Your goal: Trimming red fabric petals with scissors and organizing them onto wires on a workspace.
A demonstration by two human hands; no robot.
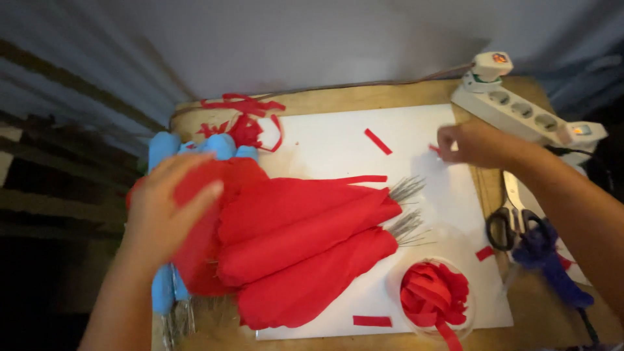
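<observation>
Several red crepe-paper cones (305, 244) lie bunched on the white sheet (338, 140), wide ends to the left, narrow ends to the right where thin wire stems (408, 188) poke out. They look light, soft and easy to crush or tear, so I judge the safest hold is at the narrow wired ends or flat under the bunch, not squeezing the puffed middle. Left hand (162, 208) rests on the wide end of the bunch, fingers spread and laid flat, pressing lightly on the paper rather than pinching it. Under and behind that hand sit blue paper pieces (162, 286), also on wires, partly hidden.

White sheet covers most of a small wooden table (325, 97). Right hand (465, 144) is well apart from the cones, at the sheet's far right edge, fingertips pressed together on a small red scrap; it is too blurred to tell whether the scrap is truly pinched.

Other stuff, big to small: white power strip (520, 110) at the back right, clear round tub of red strips (432, 296) near the front right, scissors (510, 218) with dark handles off the sheet beside a purple-blue paper piece (552, 263), a heap of red trimmings (244, 123) at the back left, loose red strips (377, 141) scattered on the sheet. Tub and stray strips sit just beside the wire ends and could snag when the bunch is slid.
</observation>
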